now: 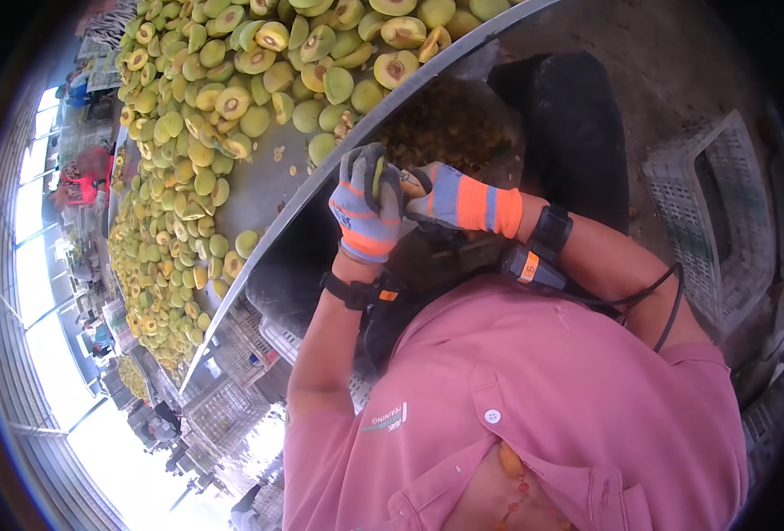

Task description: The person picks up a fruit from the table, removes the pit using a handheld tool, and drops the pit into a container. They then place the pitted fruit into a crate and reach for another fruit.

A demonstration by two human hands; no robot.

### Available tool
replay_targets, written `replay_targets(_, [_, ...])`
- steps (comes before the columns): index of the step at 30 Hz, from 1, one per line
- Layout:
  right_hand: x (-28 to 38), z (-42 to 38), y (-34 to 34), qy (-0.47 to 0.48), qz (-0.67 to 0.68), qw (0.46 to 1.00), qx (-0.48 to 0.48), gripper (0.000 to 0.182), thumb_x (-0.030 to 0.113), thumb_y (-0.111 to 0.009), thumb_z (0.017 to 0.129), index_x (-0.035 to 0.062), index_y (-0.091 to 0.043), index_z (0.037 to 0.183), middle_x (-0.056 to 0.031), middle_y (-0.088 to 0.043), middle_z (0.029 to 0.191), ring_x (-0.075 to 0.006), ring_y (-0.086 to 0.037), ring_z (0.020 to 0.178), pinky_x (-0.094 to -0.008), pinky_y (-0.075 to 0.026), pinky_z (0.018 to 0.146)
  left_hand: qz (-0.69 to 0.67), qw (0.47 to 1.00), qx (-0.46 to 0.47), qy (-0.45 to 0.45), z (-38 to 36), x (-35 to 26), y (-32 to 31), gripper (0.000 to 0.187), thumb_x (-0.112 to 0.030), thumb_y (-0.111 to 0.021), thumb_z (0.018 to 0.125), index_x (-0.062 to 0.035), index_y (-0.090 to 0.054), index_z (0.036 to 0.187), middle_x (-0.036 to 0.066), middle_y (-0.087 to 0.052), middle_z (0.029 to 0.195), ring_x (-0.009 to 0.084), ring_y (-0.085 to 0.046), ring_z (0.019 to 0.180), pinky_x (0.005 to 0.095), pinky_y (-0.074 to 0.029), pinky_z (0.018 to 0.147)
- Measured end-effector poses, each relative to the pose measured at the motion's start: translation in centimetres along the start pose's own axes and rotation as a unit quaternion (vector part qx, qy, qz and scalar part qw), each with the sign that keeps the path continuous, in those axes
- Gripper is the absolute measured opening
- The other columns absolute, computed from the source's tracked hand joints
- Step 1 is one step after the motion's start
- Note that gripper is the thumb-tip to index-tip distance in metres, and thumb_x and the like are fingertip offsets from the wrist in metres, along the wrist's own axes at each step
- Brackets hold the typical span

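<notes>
My left hand (363, 208), in a grey glove with an orange cuff, is closed around a green piece of stone fruit (378, 173) just inside the table's rim. Close against it, my right hand (463, 202) wears a matching glove, its fingers curled toward the fruit. A small tan-brown thing (416, 182) shows at the right fingertips; I cannot tell what it is. Many halved green-yellow stone fruits (232, 103), several with pits showing, lie heaped on the metal table (272, 177) beyond my hands.
The table's raised metal rim (259, 246) runs diagonally beside my left hand. Below my hands is a dark heap of brownish scraps (449, 124). A pale plastic crate (719, 212) stands at right, with more crates (224, 411) at lower left. A person in red (84, 181) is farther off.
</notes>
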State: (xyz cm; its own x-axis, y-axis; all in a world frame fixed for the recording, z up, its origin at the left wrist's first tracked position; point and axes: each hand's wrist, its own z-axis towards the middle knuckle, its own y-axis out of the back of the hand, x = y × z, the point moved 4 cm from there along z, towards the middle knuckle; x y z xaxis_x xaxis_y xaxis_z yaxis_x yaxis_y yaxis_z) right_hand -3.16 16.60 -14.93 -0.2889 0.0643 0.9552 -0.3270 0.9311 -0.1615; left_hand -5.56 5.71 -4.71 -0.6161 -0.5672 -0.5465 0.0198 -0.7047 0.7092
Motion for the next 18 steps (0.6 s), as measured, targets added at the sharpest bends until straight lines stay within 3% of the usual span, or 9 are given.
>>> replay_targets(2, [2.0,-0.5,0.5,0.057,-0.016,0.998,-0.013,0.028,0.019,-0.064,0.073,-0.0055,-0.064,0.087,-0.0140,-0.064,0.068,-0.0224,-0.061,0.058,-0.0336,-0.047,0.053,-0.041,0.998,-0.002,0.057,-0.2,0.5,-0.4,0.028,0.002,-0.050,0.086,0.0027,-0.057,0.113,0.016,-0.061,0.103,0.0267,-0.061,0.089,0.0334,-0.049,0.079])
replay_targets(4, [3.4,-1.1,0.8,0.011,-0.025,1.000,-0.007,0.027,0.017,-0.064,0.073,-0.0053,-0.064,0.088,-0.0139,-0.064,0.070,-0.0219,-0.062,0.063,-0.0328,-0.048,0.057,-0.132,0.978,-0.006,0.159,-0.6,1.0,-1.1,0.024,-0.001,-0.050,0.090,0.0028,-0.057,0.113,0.013,-0.062,0.102,0.0207,-0.059,0.089,0.0308,-0.048,0.080])
replay_targets(8, [3.4,-1.3,0.6,-0.040,-0.031,0.999,0.009,0.027,0.019,-0.065,0.074,-0.0028,-0.066,0.090,-0.0108,-0.064,0.070,-0.0200,-0.061,0.060,-0.0317,-0.047,0.054,-0.150,0.974,-0.023,0.169,-1.2,0.8,-1.1,0.023,-0.004,-0.049,0.094,0.0036,-0.057,0.114,0.011,-0.061,0.105,0.0158,-0.057,0.090,0.0287,-0.047,0.082])
replay_targets(10, [5.7,-2.6,1.1,-0.149,0.000,0.988,0.034,0.027,0.021,-0.066,0.074,-0.0017,-0.066,0.089,-0.0092,-0.063,0.068,-0.0183,-0.060,0.058,-0.0308,-0.046,0.052,-0.183,0.965,-0.036,0.183,-1.3,0.0,-0.8,0.024,-0.002,-0.049,0.092,0.0044,-0.056,0.114,0.013,-0.060,0.106,0.0180,-0.058,0.090,0.0296,-0.047,0.082])
replay_targets(11, [6.8,-3.3,1.2,-0.203,0.015,0.978,0.047,0.027,0.022,-0.067,0.074,-0.0011,-0.067,0.088,-0.0084,-0.063,0.067,-0.0174,-0.060,0.057,-0.0303,-0.046,0.051,-0.152,0.976,-0.033,0.150,-0.9,-0.4,-0.6,0.025,-0.001,-0.049,0.091,0.0044,-0.056,0.114,0.013,-0.060,0.106,0.0189,-0.059,0.090,0.0301,-0.048,0.082])
replay_targets(14, [3.5,-1.6,-0.1,-0.052,0.093,0.992,0.061,0.028,0.025,-0.067,0.075,-0.0003,-0.067,0.088,-0.0073,-0.062,0.065,-0.0169,-0.059,0.052,-0.0300,-0.045,0.046,-0.059,0.996,-0.022,0.066,-0.4,-1.2,0.0,0.027,0.002,-0.049,0.089,0.0040,-0.056,0.115,0.014,-0.060,0.107,0.0216,-0.060,0.090,0.0315,-0.048,0.080])
replay_targets(17, [3.7,-2.1,-0.2,-0.109,0.033,0.993,0.023,0.026,0.023,-0.065,0.076,0.0002,-0.067,0.088,-0.0077,-0.062,0.065,-0.0181,-0.058,0.051,-0.0312,-0.046,0.046,0.012,1.000,0.003,0.014,-0.1,-1.6,0.6,0.027,0.002,-0.049,0.088,0.0035,-0.057,0.114,0.014,-0.061,0.104,0.0227,-0.060,0.090,0.0323,-0.049,0.078])
replay_targets(18, [3.5,-1.8,-0.3,-0.062,0.029,0.998,0.019,0.025,0.022,-0.064,0.076,0.0005,-0.067,0.089,-0.0080,-0.062,0.065,-0.0187,-0.058,0.051,-0.0317,-0.046,0.047,0.020,1.000,0.001,0.008,0.0,-1.7,0.7,0.026,0.002,-0.049,0.088,0.0034,-0.057,0.113,0.014,-0.061,0.102,0.0220,-0.060,0.089,0.0321,-0.049,0.077])
